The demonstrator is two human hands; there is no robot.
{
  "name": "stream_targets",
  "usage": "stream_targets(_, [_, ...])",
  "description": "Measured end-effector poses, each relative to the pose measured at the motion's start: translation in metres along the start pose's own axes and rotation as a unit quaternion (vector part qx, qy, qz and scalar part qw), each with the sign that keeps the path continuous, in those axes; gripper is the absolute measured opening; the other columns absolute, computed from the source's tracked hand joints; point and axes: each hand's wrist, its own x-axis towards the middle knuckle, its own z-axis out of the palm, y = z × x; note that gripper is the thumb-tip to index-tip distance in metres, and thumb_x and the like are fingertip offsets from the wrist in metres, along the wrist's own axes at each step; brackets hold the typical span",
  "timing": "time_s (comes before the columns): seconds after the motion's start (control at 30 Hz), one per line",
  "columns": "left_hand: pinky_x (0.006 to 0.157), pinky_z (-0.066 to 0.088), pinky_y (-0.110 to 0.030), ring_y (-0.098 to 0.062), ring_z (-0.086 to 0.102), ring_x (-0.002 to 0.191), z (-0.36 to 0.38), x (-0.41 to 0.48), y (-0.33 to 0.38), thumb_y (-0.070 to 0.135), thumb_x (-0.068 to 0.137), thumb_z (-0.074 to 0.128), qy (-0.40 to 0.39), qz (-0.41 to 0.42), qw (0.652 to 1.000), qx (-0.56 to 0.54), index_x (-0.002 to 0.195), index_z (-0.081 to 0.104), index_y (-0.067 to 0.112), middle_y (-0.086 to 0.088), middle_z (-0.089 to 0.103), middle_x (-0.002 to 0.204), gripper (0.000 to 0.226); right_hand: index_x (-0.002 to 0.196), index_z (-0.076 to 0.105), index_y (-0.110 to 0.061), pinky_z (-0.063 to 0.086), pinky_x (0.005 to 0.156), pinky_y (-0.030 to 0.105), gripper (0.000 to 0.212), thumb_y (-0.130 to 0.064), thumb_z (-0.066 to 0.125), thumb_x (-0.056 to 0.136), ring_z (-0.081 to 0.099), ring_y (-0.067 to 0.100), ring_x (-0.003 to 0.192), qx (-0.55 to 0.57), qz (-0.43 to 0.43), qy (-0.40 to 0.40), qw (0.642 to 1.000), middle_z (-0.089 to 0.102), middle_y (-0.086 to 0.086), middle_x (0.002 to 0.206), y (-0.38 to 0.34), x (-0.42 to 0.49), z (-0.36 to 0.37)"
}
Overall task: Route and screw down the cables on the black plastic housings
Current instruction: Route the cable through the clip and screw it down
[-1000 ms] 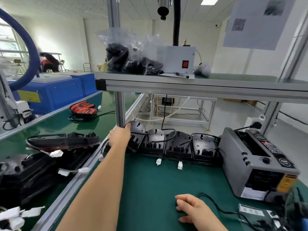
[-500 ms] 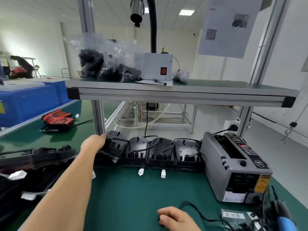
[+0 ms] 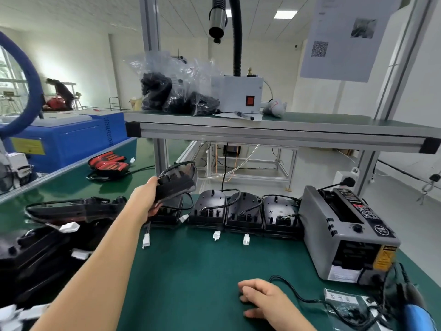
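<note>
Black glossy plastic, rounded at one end: your left hand (image 3: 145, 199) grips this housing (image 3: 177, 185) in mid-frame, above the row of housings (image 3: 243, 209); your right hand (image 3: 260, 299) rests loosely curled on the green mat (image 3: 191, 271).

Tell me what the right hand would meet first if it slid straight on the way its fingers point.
The right hand points forward-left across bare green mat; first it would probably meet the small white plug connector below the left hand, depth unclear.

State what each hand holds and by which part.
Left hand grips a black housing by its near end; right hand holds nothing, resting on the mat.
</note>
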Motion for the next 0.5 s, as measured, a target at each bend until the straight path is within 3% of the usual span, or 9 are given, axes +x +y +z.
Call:
stream_targets(0.27, [0.059, 0.042, -0.031, -0.023, 0.053, 0.064, -0.022, -0.095, -0.019, 0.054, 0.084, 0.037, 0.026, 0.083, 0.995, 0.040, 0.079, 0.061, 0.017, -0.007, 0.060, 0.074, 0.045, 0.097, 0.069, -0.010, 0.054, 0.063, 0.025, 0.012, -0.009, 0.057, 0.094, 0.063, 0.016, 0.084, 0.029, -0.001, 0.000, 1.000, 0.065, 0.014, 0.099, -0.004, -0.006, 0.002])
stream_targets(0.4, [0.070, 0.044, -0.034, -0.020, 0.054, 0.072, -0.022, -0.144, -0.048, 0.065, 0.078, 0.034, 0.019, 0.134, 0.989, 0.063, 0.082, 0.061, 0.024, 0.002, 0.060, 0.074, 0.048, 0.100, 0.068, -0.009, 0.055, 0.064, 0.027, 0.014, -0.009, 0.055, 0.095, 0.063, 0.016, 0.084, 0.044, -0.009, -0.011, 0.999, 0.066, 0.011, 0.100, -0.007, -0.018, -0.001])
stream_targets(0.5, [0.092, 0.046, -0.041, -0.011, 0.060, 0.099, -0.016, -0.174, -0.080, 0.067, 0.081, 0.032, 0.005, 0.142, 0.985, 0.093, 0.101, 0.063, 0.043, 0.022, 0.067, 0.097, 0.044, 0.102, 0.068, -0.009, 0.055, 0.066, 0.030, 0.015, -0.010, 0.055, 0.095, 0.064, 0.018, 0.086, 0.051, -0.021, -0.019, 0.998, 0.068, 0.013, 0.103, -0.008, -0.027, -0.005])
